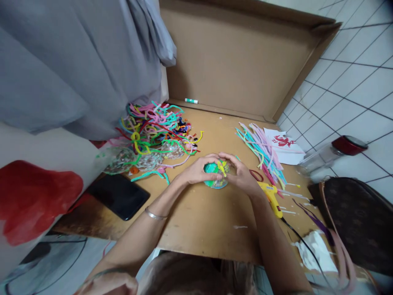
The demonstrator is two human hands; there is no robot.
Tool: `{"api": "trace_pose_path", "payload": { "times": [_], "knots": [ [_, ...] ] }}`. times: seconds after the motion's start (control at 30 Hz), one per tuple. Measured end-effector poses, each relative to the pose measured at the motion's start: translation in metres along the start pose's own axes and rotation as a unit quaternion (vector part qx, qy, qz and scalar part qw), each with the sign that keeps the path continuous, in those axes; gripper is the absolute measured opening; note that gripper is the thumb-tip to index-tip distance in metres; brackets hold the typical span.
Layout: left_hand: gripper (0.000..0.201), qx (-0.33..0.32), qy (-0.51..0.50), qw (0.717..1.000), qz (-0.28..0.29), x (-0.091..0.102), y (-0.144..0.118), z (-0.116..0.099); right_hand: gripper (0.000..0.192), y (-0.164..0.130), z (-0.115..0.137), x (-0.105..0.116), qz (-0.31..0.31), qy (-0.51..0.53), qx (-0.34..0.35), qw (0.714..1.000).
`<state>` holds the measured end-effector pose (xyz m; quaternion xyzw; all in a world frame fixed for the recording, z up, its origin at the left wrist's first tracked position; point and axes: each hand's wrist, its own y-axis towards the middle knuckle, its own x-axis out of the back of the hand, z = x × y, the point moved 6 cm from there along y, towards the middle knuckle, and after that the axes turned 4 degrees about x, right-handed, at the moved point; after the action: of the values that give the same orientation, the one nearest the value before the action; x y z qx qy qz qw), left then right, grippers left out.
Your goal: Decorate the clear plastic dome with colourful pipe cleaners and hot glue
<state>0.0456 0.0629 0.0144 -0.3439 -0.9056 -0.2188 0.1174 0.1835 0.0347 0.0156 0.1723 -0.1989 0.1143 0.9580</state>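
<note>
Between my two hands is a small clear round ball (217,183), with green material inside and a yellow piece (222,168) on it that looks like bent pipe cleaner. My left hand (199,169) curves round its left side, thumb along the near face. From the right, my right hand (241,175) cups the other side, fingers over the top. Both hands rest low over the table, and their fingers partly hide the ball. A yellow hot glue gun (270,197) lies just right of my right forearm.
Left are a tangled heap of pipe cleaners (156,123), clear balls (149,161) and a black tablet (119,196). Right are a pipe cleaner bundle (260,149), a bottle (321,157), a brown bag (359,221) and crumpled tissue (316,250). A glue stick (191,100) lies by the cardboard (239,57).
</note>
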Motion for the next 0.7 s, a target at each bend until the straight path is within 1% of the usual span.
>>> {"api": "trace_pose_path", "payload": {
  "times": [0.17, 0.27, 0.43, 0.57, 0.7],
  "knots": [
    [0.04, -0.002, 0.02, 1.0, -0.013, -0.002, 0.0, 0.003, 0.054, -0.003, 0.0, 0.001, -0.038, -0.023, 0.009, 0.999],
    [0.043, 0.002, 0.025, 1.0, -0.012, -0.002, -0.001, 0.005, 0.055, -0.005, -0.003, 0.0, -0.061, -0.02, 0.005, 0.998],
    [0.037, -0.007, 0.025, 1.0, -0.01, -0.004, -0.003, 0.006, 0.051, -0.008, -0.004, 0.001, -0.093, -0.021, -0.007, 0.995],
    [0.036, -0.007, 0.013, 1.0, -0.01, -0.005, -0.003, 0.008, 0.049, -0.01, -0.002, 0.002, -0.101, -0.035, -0.015, 0.994],
    [0.032, -0.024, -0.003, 1.0, -0.006, -0.005, -0.003, 0.007, 0.044, -0.012, -0.003, 0.003, -0.117, -0.032, -0.017, 0.992]
  ]
}}
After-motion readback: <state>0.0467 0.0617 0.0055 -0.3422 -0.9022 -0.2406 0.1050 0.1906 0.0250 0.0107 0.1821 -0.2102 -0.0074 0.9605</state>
